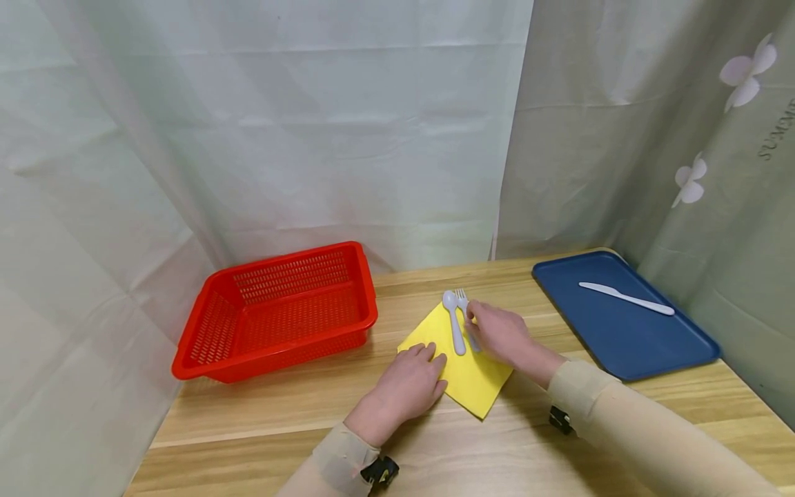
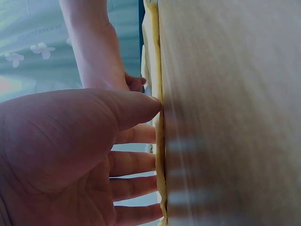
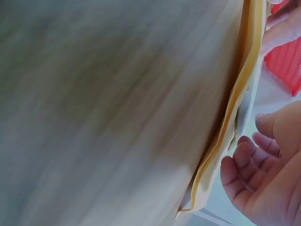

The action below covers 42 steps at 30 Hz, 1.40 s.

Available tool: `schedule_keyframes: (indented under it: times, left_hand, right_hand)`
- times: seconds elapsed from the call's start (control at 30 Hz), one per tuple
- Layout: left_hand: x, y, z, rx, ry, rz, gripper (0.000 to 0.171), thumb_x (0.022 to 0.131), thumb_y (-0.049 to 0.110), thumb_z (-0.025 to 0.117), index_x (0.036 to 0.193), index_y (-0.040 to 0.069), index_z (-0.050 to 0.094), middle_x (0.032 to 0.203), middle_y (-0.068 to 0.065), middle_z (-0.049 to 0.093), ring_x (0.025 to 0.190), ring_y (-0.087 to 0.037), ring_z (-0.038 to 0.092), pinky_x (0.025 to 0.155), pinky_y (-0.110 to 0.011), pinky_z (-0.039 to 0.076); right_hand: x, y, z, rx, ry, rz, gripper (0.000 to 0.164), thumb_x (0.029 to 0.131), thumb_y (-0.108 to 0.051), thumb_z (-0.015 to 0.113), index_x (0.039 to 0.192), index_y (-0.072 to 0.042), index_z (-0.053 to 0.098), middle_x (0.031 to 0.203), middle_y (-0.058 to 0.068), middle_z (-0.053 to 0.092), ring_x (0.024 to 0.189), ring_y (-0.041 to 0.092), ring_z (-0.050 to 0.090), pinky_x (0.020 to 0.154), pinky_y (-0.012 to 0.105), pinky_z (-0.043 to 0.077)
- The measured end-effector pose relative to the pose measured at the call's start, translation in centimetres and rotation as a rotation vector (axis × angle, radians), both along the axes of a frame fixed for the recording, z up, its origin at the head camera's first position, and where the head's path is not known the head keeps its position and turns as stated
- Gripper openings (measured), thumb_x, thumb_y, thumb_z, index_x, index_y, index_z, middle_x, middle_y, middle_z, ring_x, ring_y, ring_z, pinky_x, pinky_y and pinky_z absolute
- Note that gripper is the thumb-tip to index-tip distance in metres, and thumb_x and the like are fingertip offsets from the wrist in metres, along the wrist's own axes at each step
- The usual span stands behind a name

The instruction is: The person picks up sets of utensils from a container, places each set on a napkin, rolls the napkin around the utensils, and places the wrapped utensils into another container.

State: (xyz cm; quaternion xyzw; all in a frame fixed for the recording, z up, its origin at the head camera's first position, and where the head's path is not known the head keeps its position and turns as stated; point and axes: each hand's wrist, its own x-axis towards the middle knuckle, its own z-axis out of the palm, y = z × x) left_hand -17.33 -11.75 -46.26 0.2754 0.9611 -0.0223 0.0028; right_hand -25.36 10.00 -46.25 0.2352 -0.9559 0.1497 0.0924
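A yellow napkin [image 1: 472,376] lies as a diamond on the wooden table [image 1: 298,414]. A white spoon [image 1: 454,324] and a white fork [image 1: 462,298] lie side by side on its far corner. My left hand [image 1: 410,386] presses flat on the napkin's left corner with straight fingers; in the left wrist view the left hand [image 2: 70,150] meets the napkin edge [image 2: 159,141]. My right hand [image 1: 499,335] rests over the fork's handle and hides it. In the right wrist view the right hand [image 3: 273,179] has loosely curled fingers beside the napkin [image 3: 235,117], gripping nothing I can see.
A red slotted basket [image 1: 279,310] stands at the left of the table. A blue tray [image 1: 621,331] with a white knife [image 1: 627,298] on it lies at the right. Pale curtains hang close behind and beside the table.
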Motion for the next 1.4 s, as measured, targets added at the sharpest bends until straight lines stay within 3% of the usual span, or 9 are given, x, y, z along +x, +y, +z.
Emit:
schedule_keyframes:
  times: [0.3,0.6,1.0,1.4]
  left_hand:
    - [-0.1,0.0,0.0,-0.008,0.025,-0.008,0.048,0.107,0.039,0.073,0.146,0.01,0.071,0.151,-0.017,0.065,0.138,-0.034,0.063,0.118,-0.048,0.051]
    - [0.0,0.0,0.1,-0.009,0.028,-0.011,0.048,0.107,0.038,0.073,0.146,0.01,0.071,0.15,-0.017,0.066,0.137,-0.034,0.063,0.116,-0.048,0.052]
    - [0.0,0.0,0.2,-0.005,0.035,-0.011,0.047,0.107,0.038,0.073,0.145,0.01,0.071,0.15,-0.017,0.066,0.137,-0.034,0.063,0.116,-0.048,0.052]
    - [0.0,0.1,0.2,-0.002,0.011,0.001,0.048,0.107,0.037,0.072,0.147,0.01,0.07,0.152,-0.017,0.064,0.139,-0.034,0.061,0.118,-0.048,0.05]
  right_hand:
    - [0.8,0.4,0.3,0.071,0.129,0.005,0.025,0.103,-0.022,0.082,0.119,-0.007,0.07,0.098,0.005,0.068,0.079,0.023,0.06,0.062,0.038,0.055]
    - [1.3,1.8,0.4,0.078,0.137,-0.014,0.038,0.102,-0.026,0.082,0.132,-0.004,0.071,0.12,0.012,0.075,0.105,0.033,0.07,0.084,0.049,0.064]
    - [1.7,3.3,0.9,0.103,0.141,-0.012,0.051,0.103,-0.03,0.081,0.144,-0.004,0.067,0.135,0.016,0.072,0.122,0.04,0.07,0.097,0.056,0.061]
    - [1.8,4.9,1.2,0.13,0.125,-0.003,0.062,0.106,-0.033,0.077,0.155,0.0,0.059,0.152,0.023,0.062,0.141,0.045,0.059,0.113,0.064,0.051]
